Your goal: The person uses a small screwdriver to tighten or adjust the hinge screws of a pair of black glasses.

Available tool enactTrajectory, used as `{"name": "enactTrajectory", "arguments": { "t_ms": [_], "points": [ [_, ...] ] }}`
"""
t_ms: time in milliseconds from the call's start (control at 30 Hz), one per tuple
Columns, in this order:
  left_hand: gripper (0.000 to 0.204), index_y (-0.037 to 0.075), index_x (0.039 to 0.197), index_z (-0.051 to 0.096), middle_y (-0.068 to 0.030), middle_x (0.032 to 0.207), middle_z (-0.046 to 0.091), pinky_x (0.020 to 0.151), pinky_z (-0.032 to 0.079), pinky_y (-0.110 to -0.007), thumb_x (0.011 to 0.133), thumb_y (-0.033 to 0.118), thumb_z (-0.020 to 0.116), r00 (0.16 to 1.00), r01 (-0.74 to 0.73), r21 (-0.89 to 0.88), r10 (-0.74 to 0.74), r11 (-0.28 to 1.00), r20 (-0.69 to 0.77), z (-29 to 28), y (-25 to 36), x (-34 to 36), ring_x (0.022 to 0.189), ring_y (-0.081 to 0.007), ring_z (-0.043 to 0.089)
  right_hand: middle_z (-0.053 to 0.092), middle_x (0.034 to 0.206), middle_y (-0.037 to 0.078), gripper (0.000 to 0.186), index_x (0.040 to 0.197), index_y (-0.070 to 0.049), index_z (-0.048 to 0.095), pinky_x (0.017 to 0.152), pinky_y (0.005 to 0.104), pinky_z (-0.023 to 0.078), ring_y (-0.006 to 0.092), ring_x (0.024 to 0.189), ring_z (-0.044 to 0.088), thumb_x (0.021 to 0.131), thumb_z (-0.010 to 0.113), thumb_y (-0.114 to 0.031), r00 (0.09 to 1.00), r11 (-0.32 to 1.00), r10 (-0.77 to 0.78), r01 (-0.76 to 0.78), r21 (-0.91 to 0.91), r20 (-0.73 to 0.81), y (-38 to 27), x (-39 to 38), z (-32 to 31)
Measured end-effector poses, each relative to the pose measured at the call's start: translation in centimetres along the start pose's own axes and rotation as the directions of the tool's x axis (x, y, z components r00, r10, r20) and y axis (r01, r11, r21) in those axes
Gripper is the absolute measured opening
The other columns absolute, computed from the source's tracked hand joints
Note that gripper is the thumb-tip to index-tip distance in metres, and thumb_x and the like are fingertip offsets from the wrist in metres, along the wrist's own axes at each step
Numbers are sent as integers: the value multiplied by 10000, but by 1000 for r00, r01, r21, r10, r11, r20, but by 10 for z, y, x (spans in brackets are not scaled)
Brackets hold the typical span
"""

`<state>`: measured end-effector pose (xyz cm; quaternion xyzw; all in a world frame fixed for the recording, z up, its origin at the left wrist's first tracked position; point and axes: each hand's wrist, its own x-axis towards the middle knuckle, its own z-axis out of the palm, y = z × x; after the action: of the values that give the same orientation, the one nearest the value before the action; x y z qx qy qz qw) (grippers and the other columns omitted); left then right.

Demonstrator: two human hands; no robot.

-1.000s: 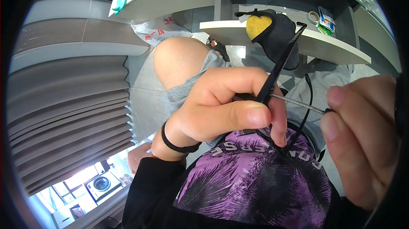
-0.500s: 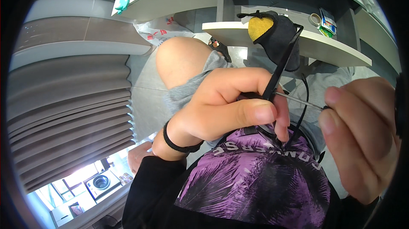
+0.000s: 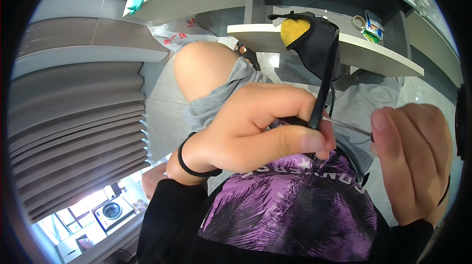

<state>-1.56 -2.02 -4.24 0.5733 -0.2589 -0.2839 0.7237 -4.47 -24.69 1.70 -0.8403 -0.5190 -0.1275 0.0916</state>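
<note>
My left hand [image 3: 260, 126] is closed on a pair of black eyeglasses [image 3: 325, 84], thumb and fingers pinching them near a hinge. One long temple arm points up and away; the lenses are mostly hidden behind my fingers. My right hand [image 3: 410, 158] pinches a small screwdriver [image 3: 351, 127] by its dark end, which my fingers largely cover. Its thin metal shaft runs left to the glasses beside the hinge. Whether the tip sits in a screw is too small to tell. A black pouch with yellow lining [image 3: 314, 43] lies beyond, at the drawer's edge.
Ahead stands a grey and white desk with an open drawer [image 3: 383, 57], holding a roll of tape [image 3: 359, 22] and small packets [image 3: 373, 28]. A white plastic bag [image 3: 179, 33] rests on the floor at its left. Pleated grey curtains [image 3: 78, 131] hang on the left.
The glasses have tilted, their temple arm now more upright, and my left hand sits slightly lower. My right hand has turned and moved a little left and down, still holding the screwdriver.
</note>
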Motion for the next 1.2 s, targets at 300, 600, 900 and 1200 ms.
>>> {"name": "enactTrajectory", "arguments": {
  "t_ms": [300,600,900,1200],
  "points": [
    [215,-41,754,593,-169,701,640,652,509,-369,772,166,646,995,-93,71,90,993,47,5,3,-2,655,-276,633,536,919,260,466,1059,121,523,517,348,468,292,683,545,607,632,86,990,977,141,-139,164,-1,-11,-4,-7],
    [234,-38,748,600,-159,698,641,652,509,-366,779,188,651,997,-73,118,73,990,4,7,4,-1,654,-270,630,559,935,279,403,1039,107,547,532,320,476,289,656,571,649,640,65,978,976,211,-210,60,1,-22,-11,-2],
    [221,6,681,454,-119,737,616,577,480,-275,806,68,625,984,-164,183,146,969,107,6,4,-1,740,-221,658,573,920,266,452,1061,96,541,518,322,458,269,629,560,621,644,73,966,965,246,-236,113,-80,-24,-10,1],
    [143,-15,769,535,-113,773,636,578,483,-278,801,80,637,986,-165,148,158,975,57,7,0,-5,710,-210,650,505,727,114,439,1084,-16,578,460,293,321,196,546,440,654,647,40,916,884,400,-388,260,5,-23,-14,-2]
  ]
}}
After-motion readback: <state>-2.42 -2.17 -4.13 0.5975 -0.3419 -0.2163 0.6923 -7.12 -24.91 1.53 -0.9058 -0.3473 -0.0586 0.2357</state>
